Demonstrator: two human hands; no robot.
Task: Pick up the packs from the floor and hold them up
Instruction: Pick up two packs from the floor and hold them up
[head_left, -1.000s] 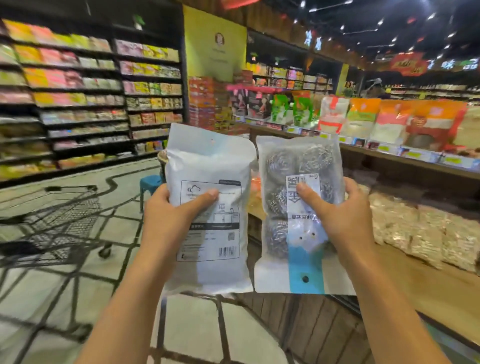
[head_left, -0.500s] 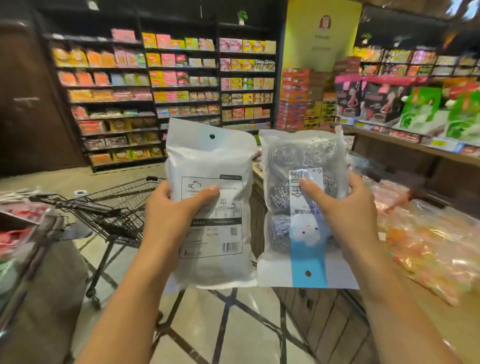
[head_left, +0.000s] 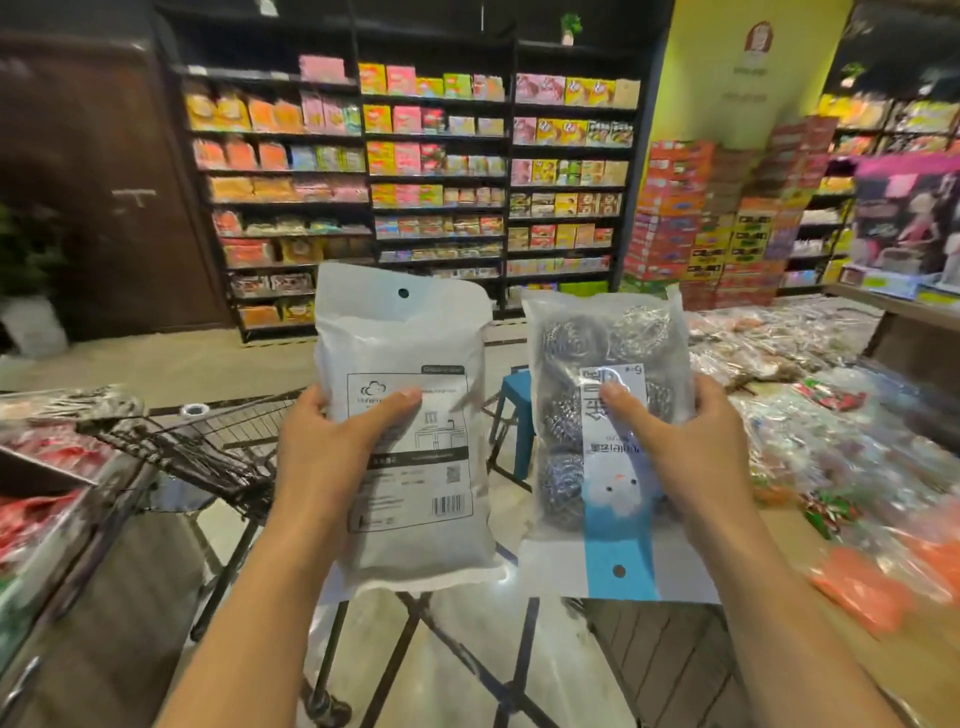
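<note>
While both packs are up at frame centre, my left hand (head_left: 332, 447) grips the opaque white plastic pouch with a printed label and barcode (head_left: 410, 431), thumb across the front, fingers behind it and out of sight. Pouch is flat, soft, slightly puffy, matte film, with a round hang hole at the top edge. Label print is too blurred to read.

My right hand (head_left: 691, 447) grips the clear plastic bag of coiled steel-wool scourers with a blue-and-white card insert (head_left: 602, 431), thumb on the card, fingers wrapped round the right edge. Bag film is glossy and crinkled; scourers are round, wiry, silver-grey. It's held upside down: card text inverted, hang hole at the bottom. The lower scourers are partly covered by the card and my thumb, so I can't count them.

Packs sit side by side, edges near, not clearly touching. Both are well above the pale tiled floor with dark lines (head_left: 457, 660).

Behind them: a black wire shopping trolley (head_left: 208, 436) at left centre, partly hidden by my left forearm; a small blue stool (head_left: 514, 410) showing only between the packs. Dark shelving stocked with colourful boxes (head_left: 436, 171) fills the upper centre, products blurred. Right side is a low display of clear-wrapped goods (head_left: 810, 395), smeared and cut off by the frame edge.
</note>
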